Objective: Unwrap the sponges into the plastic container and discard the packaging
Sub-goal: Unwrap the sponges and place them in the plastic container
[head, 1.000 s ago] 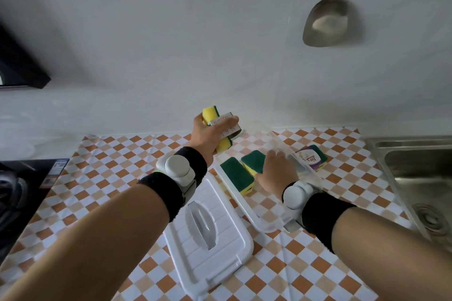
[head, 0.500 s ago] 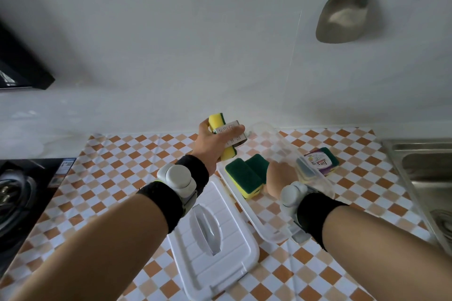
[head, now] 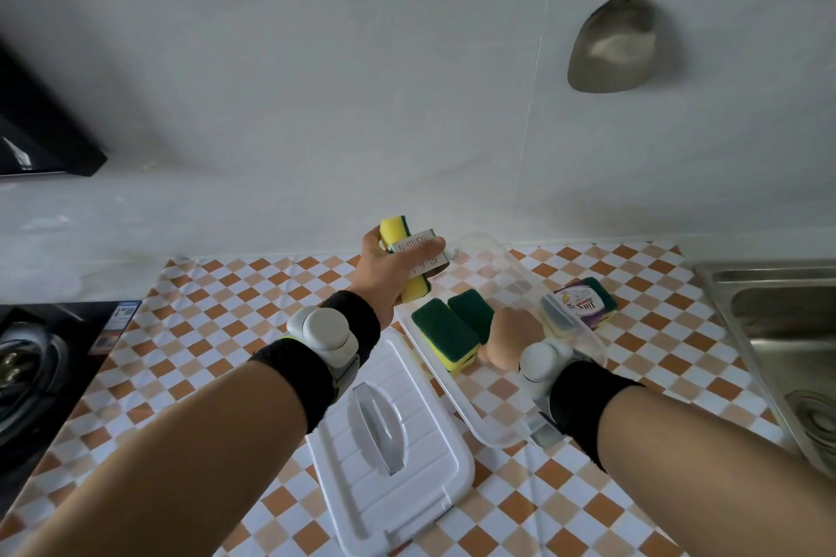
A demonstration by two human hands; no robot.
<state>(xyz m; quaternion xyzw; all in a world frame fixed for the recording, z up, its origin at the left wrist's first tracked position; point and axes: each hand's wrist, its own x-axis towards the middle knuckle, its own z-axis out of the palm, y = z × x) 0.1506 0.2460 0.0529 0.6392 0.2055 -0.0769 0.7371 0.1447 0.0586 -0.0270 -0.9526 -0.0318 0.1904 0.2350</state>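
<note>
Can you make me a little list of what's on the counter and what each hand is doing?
left hand: holds up a wrapped sponge, paper band around it
right hand: inside the plastic container, fingers hidden
in container: two green-topped sponges
beyond container: another wrapped sponge on the counter
lid: off, lying flat beside the container
on wall: metal spatula
far right: sink

A wrapped sponge (head: 404, 260) — yellow with a green edge, a printed paper band round its middle — sits upright in the left hand (head: 384, 274). Two bare green-topped sponges (head: 454, 328) lie in the clear plastic container (head: 506, 425), just left of the right hand (head: 509, 337). Another banded sponge (head: 583, 302) lies beyond that hand — outside the container.
</note>
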